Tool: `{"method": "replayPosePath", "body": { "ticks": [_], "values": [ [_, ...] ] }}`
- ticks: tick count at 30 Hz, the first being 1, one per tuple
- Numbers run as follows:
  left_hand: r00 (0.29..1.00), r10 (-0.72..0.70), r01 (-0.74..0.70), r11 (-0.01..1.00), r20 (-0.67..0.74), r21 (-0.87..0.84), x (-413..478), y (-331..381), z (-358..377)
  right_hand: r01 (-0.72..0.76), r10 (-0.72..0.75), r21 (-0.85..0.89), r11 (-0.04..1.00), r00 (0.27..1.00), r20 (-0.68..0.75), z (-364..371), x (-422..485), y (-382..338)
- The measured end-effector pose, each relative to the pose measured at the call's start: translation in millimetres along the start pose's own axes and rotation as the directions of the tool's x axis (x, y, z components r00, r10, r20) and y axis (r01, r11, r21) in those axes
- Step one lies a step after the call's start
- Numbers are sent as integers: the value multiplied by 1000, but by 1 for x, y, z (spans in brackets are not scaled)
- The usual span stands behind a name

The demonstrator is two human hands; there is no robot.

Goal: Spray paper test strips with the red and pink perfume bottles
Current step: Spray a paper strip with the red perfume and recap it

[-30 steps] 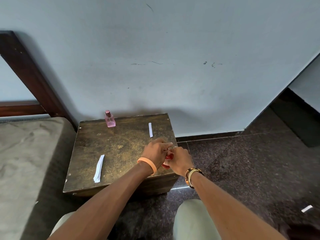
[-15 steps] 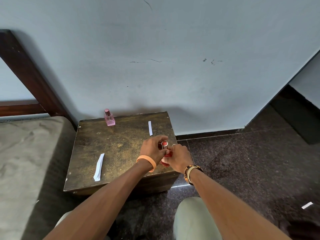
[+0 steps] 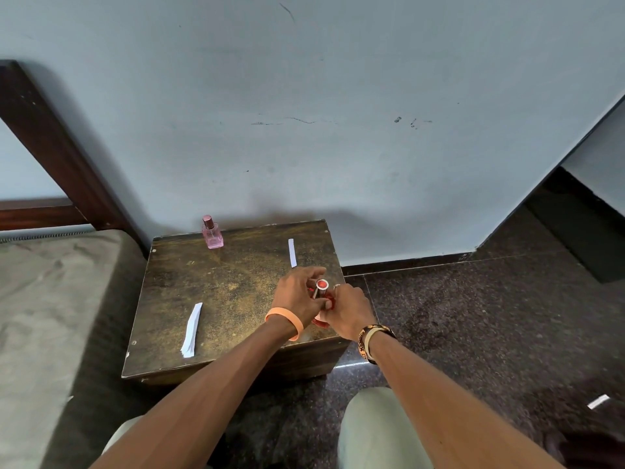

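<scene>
The fingers (image 3: 313, 277) of the left hand (image 3: 297, 296) are curling around the red cap (image 3: 320, 288), which is showing its round red top with a silver rim, while the right hand (image 3: 348, 311) is gripping the red perfume bottle (image 3: 319, 320) from the 3 o'clock side. Only small red parts of this bottle are showing between the two hands, so it is not possible to tell if the cap is sitting on the bottle or is lifted off it. The hands are working at about 4 o'clock on the small wooden table (image 3: 220, 292), near its right front corner. The pink perfume bottle (image 3: 211, 232) is standing upright at about 11 o'clock on the table, close to the back edge, with its cap on. One paper strip (image 3: 292, 253) is lying flat at about 1 o'clock, just beyond the left hand. A small stack of strips (image 3: 191, 330) is lying at about 8 o'clock, well apart from the hands. The left wrist is wearing an orange band (image 3: 287, 318) and the right wrist a dark patterned bracelet (image 3: 372, 340). Another white strip (image 3: 598, 401) is lying on the dark floor (image 3: 473, 316) far at the right side.
</scene>
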State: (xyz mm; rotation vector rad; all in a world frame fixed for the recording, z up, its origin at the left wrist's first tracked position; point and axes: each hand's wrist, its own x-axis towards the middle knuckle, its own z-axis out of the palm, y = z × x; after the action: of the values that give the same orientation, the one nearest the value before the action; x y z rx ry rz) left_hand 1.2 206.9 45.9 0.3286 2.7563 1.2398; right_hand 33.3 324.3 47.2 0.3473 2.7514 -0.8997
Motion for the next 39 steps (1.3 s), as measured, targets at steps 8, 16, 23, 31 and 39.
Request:
{"method": "replayPosePath", "body": {
  "ticks": [8,16,23,31,39],
  "values": [
    [998,55,-56,995,7,80,-2,1,-4,0,0,-3,1000,1000,-1,3,2,2],
    [999,26,-25,999,-39,33,-1,3,-6,-2,1,-20,1000,1000,-8,5,3,3],
    [999,44,-45,999,12,30,0,3,-8,7,-7,-31,999,1000,-7,4,4,2],
    [995,83,-87,993,47,83,2,3,-10,-13,13,-11,1000,1000,-10,3,0,2],
    [980,189,-195,973,55,126,0,4,-7,-17,17,10,1000,1000,-23,2,-2,0]
  ]
}}
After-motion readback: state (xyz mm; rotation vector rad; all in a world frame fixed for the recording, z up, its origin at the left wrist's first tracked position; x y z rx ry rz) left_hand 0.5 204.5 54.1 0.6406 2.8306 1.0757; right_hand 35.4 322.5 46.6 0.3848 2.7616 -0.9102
